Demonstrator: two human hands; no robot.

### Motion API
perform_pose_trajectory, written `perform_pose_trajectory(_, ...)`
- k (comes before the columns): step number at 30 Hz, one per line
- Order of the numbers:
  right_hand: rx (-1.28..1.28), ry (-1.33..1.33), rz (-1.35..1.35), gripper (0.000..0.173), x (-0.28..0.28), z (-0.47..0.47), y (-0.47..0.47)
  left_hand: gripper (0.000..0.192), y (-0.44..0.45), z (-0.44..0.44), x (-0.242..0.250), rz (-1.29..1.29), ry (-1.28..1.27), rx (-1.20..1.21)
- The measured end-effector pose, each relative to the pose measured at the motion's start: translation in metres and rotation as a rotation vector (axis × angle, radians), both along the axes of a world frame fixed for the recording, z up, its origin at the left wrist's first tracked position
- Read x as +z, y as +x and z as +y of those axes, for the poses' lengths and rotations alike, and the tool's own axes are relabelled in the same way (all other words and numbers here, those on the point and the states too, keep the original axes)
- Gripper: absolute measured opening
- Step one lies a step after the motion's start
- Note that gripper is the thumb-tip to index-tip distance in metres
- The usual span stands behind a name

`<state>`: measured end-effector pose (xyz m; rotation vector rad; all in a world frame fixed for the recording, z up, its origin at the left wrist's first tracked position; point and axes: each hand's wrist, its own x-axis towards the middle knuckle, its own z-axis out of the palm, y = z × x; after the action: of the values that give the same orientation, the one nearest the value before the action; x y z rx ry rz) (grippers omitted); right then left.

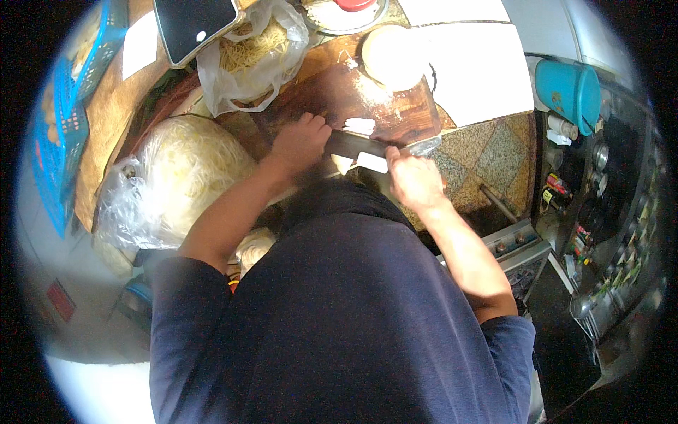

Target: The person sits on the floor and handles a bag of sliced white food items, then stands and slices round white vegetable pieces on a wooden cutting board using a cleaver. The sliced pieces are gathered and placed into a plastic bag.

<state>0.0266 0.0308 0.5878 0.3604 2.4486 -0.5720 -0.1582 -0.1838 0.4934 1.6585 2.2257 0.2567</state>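
My right hand (418, 180) grips the handle end of a cleaver (356, 144) over the near part of a wooden cutting board (424, 108). The dark blade reaches left towards my left hand (303, 139), whose fingers are curled at its far end; whether they pinch the blade cannot be made out. Just beyond the blade lie white pieces of food (360, 125). On my side of it are a white block (372, 162) and a pale wedge-shaped piece (343, 164). White powder (375, 94) is scattered on the board, beside a pale round container (389, 58) washed out by glare.
A plastic bag of noodles (254, 53) stands at the back left, with a tablet-like device (195, 24) beyond it. A large clear bag of pale strands (185, 169) bulges beside my left arm. Blue baskets (63, 143) line the far left. A teal bin (567, 95) stands right.
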Motion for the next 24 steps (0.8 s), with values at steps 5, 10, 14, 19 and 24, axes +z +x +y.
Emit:
perform_pose_trajectory(5,0.015,-0.034,-0.037,0.02,0.019,-0.011,-0.007,0.014,-0.025,0.002,0.004,-0.067,0.012,-0.135)
perform_pose_trajectory(10,-0.038,-0.066,-0.144,0.023,-0.021,0.01,-0.006,0.01,-0.006,0.014,0.005,0.01,-0.034,-0.071)
perform_pose_trajectory(14,-0.042,-0.036,-0.072,0.022,-0.034,0.009,0.003,0.009,0.003,0.014,0.002,0.036,-0.063,-0.048)
perform_pose_trajectory(19,0.005,-0.039,-0.018,0.02,0.001,-0.011,0.003,0.008,-0.014,0.0,0.004,-0.032,0.035,-0.079)
perform_pose_trajectory(24,-0.04,-0.07,-0.048,0.018,0.019,-0.022,-0.006,0.01,-0.033,-0.001,0.005,-0.094,-0.003,-0.186)
